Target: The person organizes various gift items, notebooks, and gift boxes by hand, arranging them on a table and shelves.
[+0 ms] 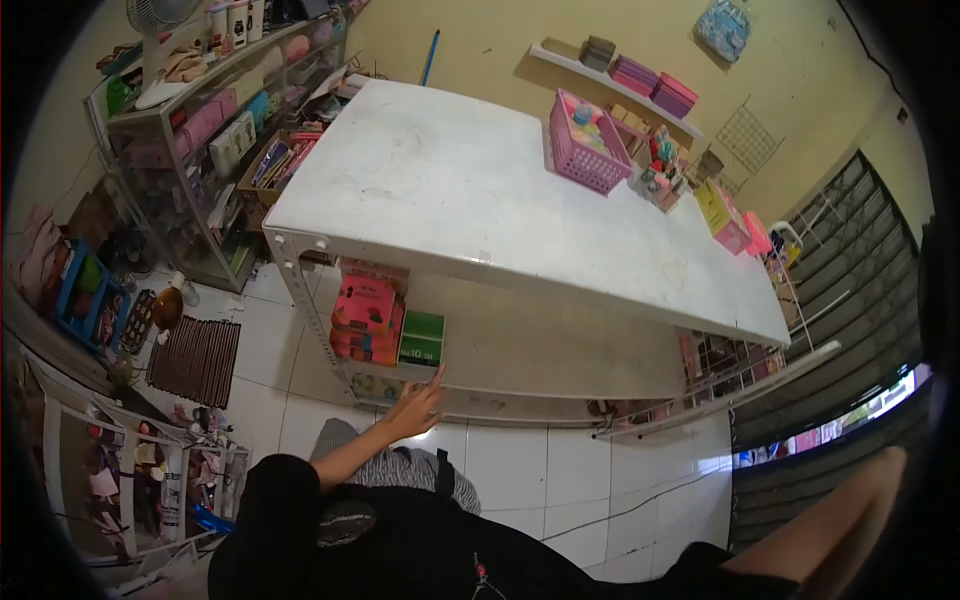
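Note:
My left hand (413, 408) is in front of the lower shelf with its index finger stretched out and nothing in it. Just above the fingertip stands a green box (421, 338) on that shelf. Beside it on the left are stacked red and pink packs (364, 312). The white table (430, 170) spans the space above. At the lower right my right forearm shows, bent upward; the right hand itself cannot be made out at the dark edge of the view.
A pink basket (588, 150) and a yellow-pink box (722, 215) stand on the table. A glass cabinet (190, 160) is at the left, with a brown mat (194, 360) on the floor. Wire racks stand at lower left and right.

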Motion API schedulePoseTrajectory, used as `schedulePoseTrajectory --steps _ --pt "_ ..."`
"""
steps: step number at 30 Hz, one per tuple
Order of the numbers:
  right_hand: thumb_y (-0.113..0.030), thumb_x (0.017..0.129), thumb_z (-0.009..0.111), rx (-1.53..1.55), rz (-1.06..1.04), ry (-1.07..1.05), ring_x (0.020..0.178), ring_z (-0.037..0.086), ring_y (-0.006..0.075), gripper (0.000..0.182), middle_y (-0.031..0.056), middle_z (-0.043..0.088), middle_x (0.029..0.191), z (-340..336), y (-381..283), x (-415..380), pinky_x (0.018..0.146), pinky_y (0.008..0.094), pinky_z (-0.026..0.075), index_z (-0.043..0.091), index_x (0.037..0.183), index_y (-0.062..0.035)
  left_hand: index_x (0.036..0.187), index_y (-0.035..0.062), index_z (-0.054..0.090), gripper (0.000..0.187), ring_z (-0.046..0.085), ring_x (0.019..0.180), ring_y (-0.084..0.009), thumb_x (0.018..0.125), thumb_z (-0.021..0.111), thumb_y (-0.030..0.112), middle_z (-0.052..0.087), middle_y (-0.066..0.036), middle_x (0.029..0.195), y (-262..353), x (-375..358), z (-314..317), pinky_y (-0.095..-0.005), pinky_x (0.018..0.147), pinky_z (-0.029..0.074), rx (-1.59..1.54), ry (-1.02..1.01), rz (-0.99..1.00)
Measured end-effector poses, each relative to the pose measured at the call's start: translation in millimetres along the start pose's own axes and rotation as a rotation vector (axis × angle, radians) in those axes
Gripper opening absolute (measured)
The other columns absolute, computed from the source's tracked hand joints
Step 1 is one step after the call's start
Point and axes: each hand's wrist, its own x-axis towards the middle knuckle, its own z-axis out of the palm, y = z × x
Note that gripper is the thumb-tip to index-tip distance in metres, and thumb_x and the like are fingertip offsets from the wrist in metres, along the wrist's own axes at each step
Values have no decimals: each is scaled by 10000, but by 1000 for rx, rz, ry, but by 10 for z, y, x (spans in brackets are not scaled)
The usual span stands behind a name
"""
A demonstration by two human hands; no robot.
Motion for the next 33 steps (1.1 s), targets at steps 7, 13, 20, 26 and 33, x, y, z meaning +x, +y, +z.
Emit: schedulePoseTrajectory --steps 7,13,20,26,33 --pt "-118 699 466 -409 193 300 492 466 112 159 49 487 662 2738 -285 1084 463 223 366 540 774 1 1054 32 426 426 422 1004 -246 699 537 241 109 -179 1281 -100 -145 -24 -388 814 271 -79 130 -92" --pt "-151 714 472 -679 683 501 713 482 174 291 85 507 833 5853 1442 2181 598 281 405 455 975 -23 988 25 464 361 437 977 -262 716 528 253 126 -151 1284 -119 -282 -43 -402 802 283 -160 156 -259" --pt "-381 597 600 -369 1701 681 999 318 430 883 301 142 1158 7026 1791 2023 793 410 355 149 1130 160 966 18 480 353 463 925 -301 699 550 238 211 -172 1251 -267 -439 -25 -386 744 339 -236 230 -386" --pt "-217 582 569 -199 1860 1142 994 338 397 746 281 126 1148 7039 1757 2055 781 401 395 169 1112 123 935 -8 498 313 417 990 -335 698 559 188 148 -192 1267 -121 -407 -217 -361 787 363 -358 252 -446" --pt "-206 570 571 26 2150 984 955 413 319 610 204 299 1127 6961 1670 2027 690 411 444 336 1079 36 980 -1 474 349 363 1055 -332 688 571 163 224 -220 1232 -281 -481 82 -335 803 355 -450 325 -485"
